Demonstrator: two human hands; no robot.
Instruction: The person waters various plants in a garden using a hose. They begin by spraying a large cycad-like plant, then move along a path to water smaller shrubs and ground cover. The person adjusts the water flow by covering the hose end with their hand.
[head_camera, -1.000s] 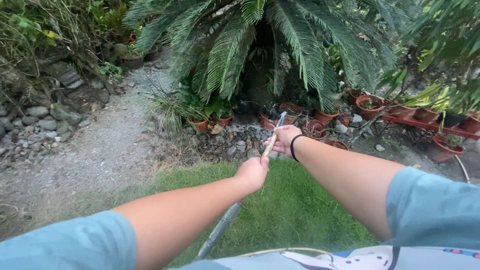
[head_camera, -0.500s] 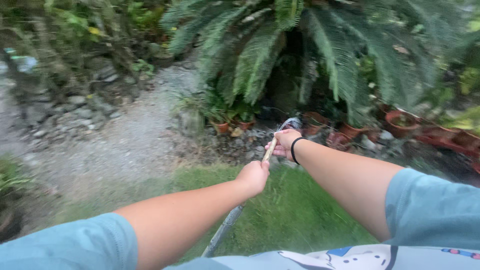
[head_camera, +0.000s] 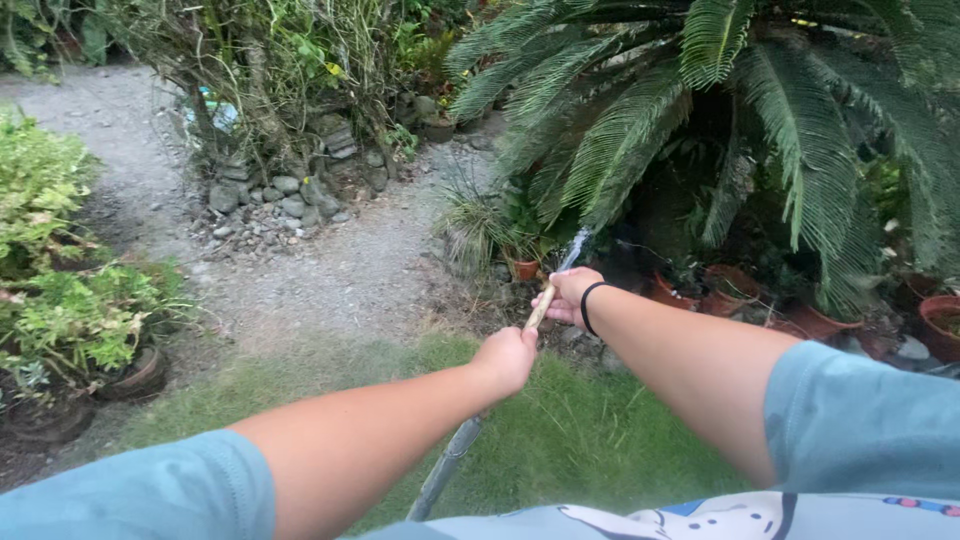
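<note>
The right hand (head_camera: 572, 292) pinches the hose (head_camera: 540, 306) at its spraying tip while the left hand (head_camera: 506, 358) grips it further back over the grass (head_camera: 560, 440); it looks light, bendy and probably wet-slick, best held near the end.

Both hands grip hose (head_camera: 540, 305), left (head_camera: 507, 358) behind right (head_camera: 570, 296); spray toward potted plants (head_camera: 700, 285).
</note>
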